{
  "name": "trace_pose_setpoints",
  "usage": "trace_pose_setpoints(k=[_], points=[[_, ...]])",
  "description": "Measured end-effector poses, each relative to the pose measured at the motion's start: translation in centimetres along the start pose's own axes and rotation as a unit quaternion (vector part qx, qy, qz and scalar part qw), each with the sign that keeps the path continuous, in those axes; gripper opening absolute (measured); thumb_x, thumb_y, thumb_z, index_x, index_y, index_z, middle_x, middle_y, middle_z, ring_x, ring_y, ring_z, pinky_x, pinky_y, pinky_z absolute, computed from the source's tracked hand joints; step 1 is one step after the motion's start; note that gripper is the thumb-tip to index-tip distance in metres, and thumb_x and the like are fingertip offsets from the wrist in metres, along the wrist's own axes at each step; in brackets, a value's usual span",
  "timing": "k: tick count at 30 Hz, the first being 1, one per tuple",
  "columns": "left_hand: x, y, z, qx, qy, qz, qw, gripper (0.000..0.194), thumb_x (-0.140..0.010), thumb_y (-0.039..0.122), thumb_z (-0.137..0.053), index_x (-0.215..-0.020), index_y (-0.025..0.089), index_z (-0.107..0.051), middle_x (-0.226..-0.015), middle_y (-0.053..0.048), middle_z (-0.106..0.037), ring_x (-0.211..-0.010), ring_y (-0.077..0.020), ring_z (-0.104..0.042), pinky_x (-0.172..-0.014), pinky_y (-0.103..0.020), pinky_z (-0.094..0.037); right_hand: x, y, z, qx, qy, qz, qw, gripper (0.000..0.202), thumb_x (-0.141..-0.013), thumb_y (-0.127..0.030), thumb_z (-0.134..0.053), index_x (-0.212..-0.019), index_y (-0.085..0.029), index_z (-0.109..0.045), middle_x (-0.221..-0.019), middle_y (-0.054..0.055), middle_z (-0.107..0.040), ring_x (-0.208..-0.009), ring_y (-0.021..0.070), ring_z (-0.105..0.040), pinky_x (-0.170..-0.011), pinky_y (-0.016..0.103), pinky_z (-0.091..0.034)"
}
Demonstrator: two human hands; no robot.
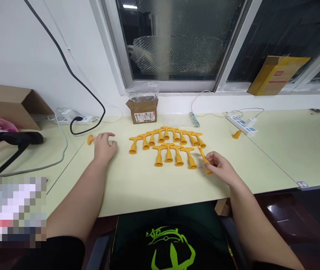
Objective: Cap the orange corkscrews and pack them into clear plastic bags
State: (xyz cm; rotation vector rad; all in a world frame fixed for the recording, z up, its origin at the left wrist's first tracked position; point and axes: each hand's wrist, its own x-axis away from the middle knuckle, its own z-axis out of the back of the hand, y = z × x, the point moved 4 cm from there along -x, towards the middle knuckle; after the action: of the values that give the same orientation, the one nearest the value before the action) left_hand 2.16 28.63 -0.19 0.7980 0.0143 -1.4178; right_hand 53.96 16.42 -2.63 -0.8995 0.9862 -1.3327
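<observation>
On the table (154,189), the far row (166,134) of T-handles curves behind the near row (169,153). Just right of the near row, one held T-handle (202,153) is in the right hand (220,167). The left hand (103,147) rests left of both rows (a stray T-handle (90,140) lies just left of it). Behind the far row's left half stands a carton (145,110); far right lies a power strip (242,125), a lone T-handle (236,134) just before it.

No legible text, even on box label (144,117)
</observation>
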Motion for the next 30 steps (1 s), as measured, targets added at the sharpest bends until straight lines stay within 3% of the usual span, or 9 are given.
trace_pose_setpoints(k=[3, 6, 9, 12, 15, 21, 24, 27, 30], points=[[0.1, -1.8, 0.7, -0.013, 0.016, 0.029, 0.999, 0.024, -0.079, 0.021, -0.059, -0.103, 0.022, -0.060, -0.107, -0.011, -0.058, -0.125, -0.0346, -0.050, -0.120, -0.053, -0.029, 0.4, -2.5, -2.7, 0.001, -0.058, 0.052, 0.997, 0.030, -0.083, -0.043, -0.077, -0.103, -0.025, -0.065, -0.091, 0.002, -0.067, -0.064, 0.0164, -0.054, -0.058, 0.032, -0.048], [0.5, -0.8, 0.7, -0.001, 0.036, 0.026, 0.999, 0.021, -0.081, 0.023, -0.059, -0.103, 0.023, -0.060, -0.106, -0.011, -0.059, -0.124, -0.0341, -0.050, -0.119, -0.052, -0.030, 0.3, -6.3, -7.5, 0.037, -0.149, 0.118, 0.981, 0.022, -0.093, -0.040, -0.066, -0.109, -0.025, -0.071, -0.093, 0.003, -0.070, -0.067, 0.0170, -0.056, -0.063, 0.033, -0.047], [0.7, 0.2, 0.1, -0.001, 0.028, 0.040, 0.999, 0.023, -0.079, 0.024, -0.062, -0.103, 0.022, -0.062, -0.109, -0.012, -0.056, -0.125, -0.0364, -0.048, -0.117, -0.054, -0.032, -0.4, -9.9, -13.0, 0.125, -0.191, 0.186, 0.956, 0.024, -0.094, -0.036, -0.066, -0.113, -0.026, -0.075, -0.098, 0.004, -0.073, -0.077, 0.0191, -0.061, -0.072, 0.035, -0.048], [0.6, -0.4, -0.1, -0.005, 0.018, 0.064, 0.998, 0.026, -0.076, 0.023, -0.065, -0.103, 0.021, -0.063, -0.116, -0.015, -0.054, -0.129, -0.0400, -0.044, -0.115, -0.058, -0.032, -1.5, -12.1, -17.9, 0.210, -0.212, 0.229, 0.927, 0.037, -0.091, -0.044, -0.070, -0.120, -0.022, -0.074, -0.115, 0.009, -0.073, -0.103, 0.0272, -0.065, -0.089, 0.040, -0.050], [0.4, -2.2, 0.5, -0.011, 0.027, 0.091, 0.995, 0.028, -0.076, 0.021, -0.067, -0.103, 0.019, -0.062, -0.122, -0.017, -0.052, -0.135, -0.0429, -0.039, -0.115, -0.061, -0.028, -2.6, -12.6, -21.1, 0.322, -0.222, 0.238, 0.889, 0.053, -0.089, -0.055, -0.069, -0.126, -0.017, -0.072, -0.119, 0.014, -0.071, -0.117, 0.0352, -0.060, -0.096, 0.046, -0.049], [-0.2, -5.7, 1.3, -0.032, 0.032, 0.119, 0.992, 0.037, -0.076, 0.018, -0.071, -0.110, 0.013, -0.057, -0.132, -0.018, -0.050, -0.140, -0.0458, -0.034, -0.114, -0.065, -0.023, -3.4, -11.8, -22.6, 0.418, -0.224, 0.244, 0.846, 0.058, -0.088, -0.067, -0.064, -0.113, -0.016, -0.075, -0.107, 0.016, -0.071, -0.113, 0.0373, -0.057, -0.096, 0.049, -0.048], [-1.3, -6.7, 1.2, -0.060, 0.024, 0.107, 0.992, 0.042, -0.074, 0.017, -0.073, -0.113, 0.013, -0.057, -0.142, -0.019, -0.049, -0.144, -0.0437, -0.031, -0.118, -0.061, -0.022, -3.3, -11.5, -22.4, 0.421, -0.213, 0.237, 0.849, 0.058, -0.087, -0.068, -0.066, -0.114, -0.018, -0.074, -0.108, 0.015, -0.070, -0.114, 0.0372, -0.055, -0.099, 0.050, -0.046], [-2.6, -7.6, 0.7, -0.085, -0.029, 0.108, 0.990, 0.041, -0.077, 0.021, -0.072, -0.114, 0.012, -0.059, -0.147, -0.018, -0.049, -0.147, -0.0444, -0.028, -0.118, -0.063, -0.020, -3.2, -11.4, -21.8, 0.402, -0.195, 0.246, 0.860, 0.059, -0.086, -0.066, -0.068, -0.122, -0.019, -0.072, -0.116, 0.015, -0.067, -0.119, 0.0378, -0.051, -0.102, 0.052, -0.044], [-3.2, -8.2, 0.5, -0.095, -0.073, 0.116, 0.986, 0.035, -0.080, 0.024, -0.069, -0.113, 0.013, -0.062, -0.139, -0.018, -0.054, -0.142, -0.0464, -0.034, -0.114, -0.068, -0.022, -4.0, -11.1, -19.5, 0.351, -0.158, 0.280, 0.880, 0.054, -0.088, -0.061, -0.069, -0.126, -0.023, -0.069, -0.121, 0.013, -0.065, -0.117, 0.0346, -0.052, -0.103, 0.051, -0.044]])
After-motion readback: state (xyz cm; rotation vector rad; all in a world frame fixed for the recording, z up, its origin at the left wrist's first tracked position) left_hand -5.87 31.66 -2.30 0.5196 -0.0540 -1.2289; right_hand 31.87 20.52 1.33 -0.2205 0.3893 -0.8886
